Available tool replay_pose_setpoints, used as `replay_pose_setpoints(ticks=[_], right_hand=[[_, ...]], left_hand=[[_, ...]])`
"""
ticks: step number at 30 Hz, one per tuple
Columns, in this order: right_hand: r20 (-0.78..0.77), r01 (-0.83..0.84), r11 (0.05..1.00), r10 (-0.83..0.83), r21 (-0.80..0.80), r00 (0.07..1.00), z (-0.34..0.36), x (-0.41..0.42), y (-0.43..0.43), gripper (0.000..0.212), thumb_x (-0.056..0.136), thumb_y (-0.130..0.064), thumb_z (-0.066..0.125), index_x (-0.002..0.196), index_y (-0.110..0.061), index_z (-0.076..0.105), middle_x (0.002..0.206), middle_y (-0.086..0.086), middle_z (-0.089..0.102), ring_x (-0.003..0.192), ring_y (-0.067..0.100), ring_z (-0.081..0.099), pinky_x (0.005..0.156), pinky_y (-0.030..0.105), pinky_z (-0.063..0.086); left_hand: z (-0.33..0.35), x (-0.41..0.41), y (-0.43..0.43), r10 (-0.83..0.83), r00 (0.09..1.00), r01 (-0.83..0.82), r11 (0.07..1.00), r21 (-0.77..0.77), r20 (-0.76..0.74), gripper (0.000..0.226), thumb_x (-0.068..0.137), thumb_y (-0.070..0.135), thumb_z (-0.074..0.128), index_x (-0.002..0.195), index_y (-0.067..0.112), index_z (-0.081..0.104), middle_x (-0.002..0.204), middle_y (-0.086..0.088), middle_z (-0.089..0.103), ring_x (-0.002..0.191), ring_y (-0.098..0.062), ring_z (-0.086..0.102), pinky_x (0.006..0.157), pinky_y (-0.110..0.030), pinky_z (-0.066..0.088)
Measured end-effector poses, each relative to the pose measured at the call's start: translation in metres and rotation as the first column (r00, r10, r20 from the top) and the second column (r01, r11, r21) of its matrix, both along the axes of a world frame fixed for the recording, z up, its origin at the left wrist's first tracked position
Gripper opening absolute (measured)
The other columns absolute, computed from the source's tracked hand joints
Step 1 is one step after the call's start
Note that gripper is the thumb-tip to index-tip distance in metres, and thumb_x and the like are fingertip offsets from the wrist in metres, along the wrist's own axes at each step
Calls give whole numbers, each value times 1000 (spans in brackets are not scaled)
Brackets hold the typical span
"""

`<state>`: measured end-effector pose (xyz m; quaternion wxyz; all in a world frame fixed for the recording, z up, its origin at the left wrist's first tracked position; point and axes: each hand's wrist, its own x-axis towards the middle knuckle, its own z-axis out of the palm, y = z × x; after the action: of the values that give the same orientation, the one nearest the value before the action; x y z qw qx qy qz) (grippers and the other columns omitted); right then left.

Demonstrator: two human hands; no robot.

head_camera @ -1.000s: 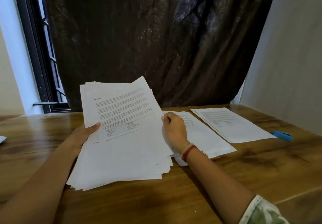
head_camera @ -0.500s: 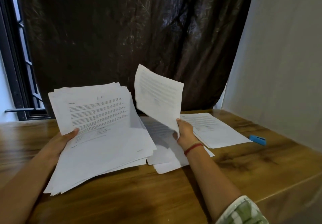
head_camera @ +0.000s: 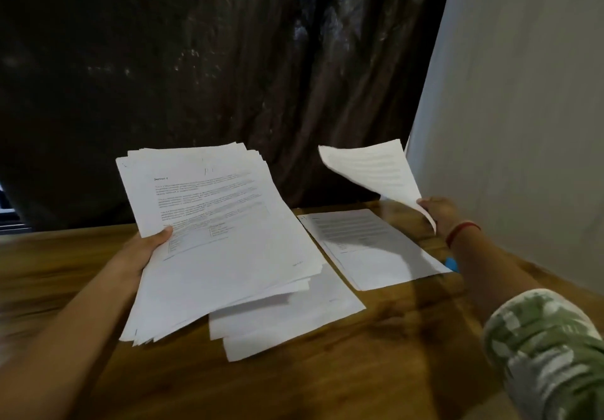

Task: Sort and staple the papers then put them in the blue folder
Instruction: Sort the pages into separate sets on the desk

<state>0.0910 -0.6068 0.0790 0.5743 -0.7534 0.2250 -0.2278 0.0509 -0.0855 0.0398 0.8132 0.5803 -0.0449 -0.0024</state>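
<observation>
**Head view: a stack in one hand, a single sheet in the other**

Head camera looks down on a brown wooden surface point(head_camera: 376, 347) backed by a dark curtain point(head_camera: 228, 76) and, on the right, a pale wall point(head_camera: 523, 109).

The left hand point(head_camera: 143, 249) grips a thick stack of papers point(head_camera: 222, 249) at its left edge, thumb pressed on the top page. The stack is tilted up toward the camera, its near corner hanging low over the surface. The top page carries a bold heading and blocks of printed text, too blurred to read with certainty.

The right hand point(head_camera: 439, 214) is raised toward the far right, close to the wall, and pinches one loose sheet point(head_camera: 376, 168) by its lower corner. That sheet curls upward and back, clear of everything else. A red string band point(head_camera: 462, 231) circles the wrist, and a green patterned sleeve point(head_camera: 549, 354) fills the lower right corner.

Two groups of paper lie flat on the surface. A few blank-looking sheets point(head_camera: 287, 321) sit partly under the held stack, their corners fanned out. Just beside them to the right lies a printed pile point(head_camera: 372, 246), directly below the raised sheet. A small blue object point(head_camera: 452, 263) peeks out between that pile's far corner and the right forearm; what it is cannot be told.
</observation>
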Motion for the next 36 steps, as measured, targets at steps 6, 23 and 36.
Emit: replay_pose_setpoints(ticks=[6,23,36], right_hand=[[-220,-105,946,37,-307,975,-20,3,-17,36,100,-20,50,122,7,59,125,24,58,113,37,54,100,41,41],[-21,-211,874,224,-437,974,-21,-26,113,26,97,-30,56,112,-10,64,111,7,62,99,23,58,79,27,47],[15,-416,908,416,50,909,-18,-65,310,29,72,-20,85,87,-17,61,90,5,67,82,22,64,63,23,50]], left_hand=[[-13,17,-25,31,999,-29,998,56,-41,39,97,9,50,135,17,52,125,-7,64,113,-27,61,84,-38,49],[-32,15,-22,64,994,-59,996,61,-89,36,94,9,56,129,15,55,120,-13,66,110,-37,62,94,-51,48],[-26,-24,62,101,992,-98,994,46,-80,36,94,11,58,130,12,55,123,-15,65,111,-37,62,99,-57,45]])
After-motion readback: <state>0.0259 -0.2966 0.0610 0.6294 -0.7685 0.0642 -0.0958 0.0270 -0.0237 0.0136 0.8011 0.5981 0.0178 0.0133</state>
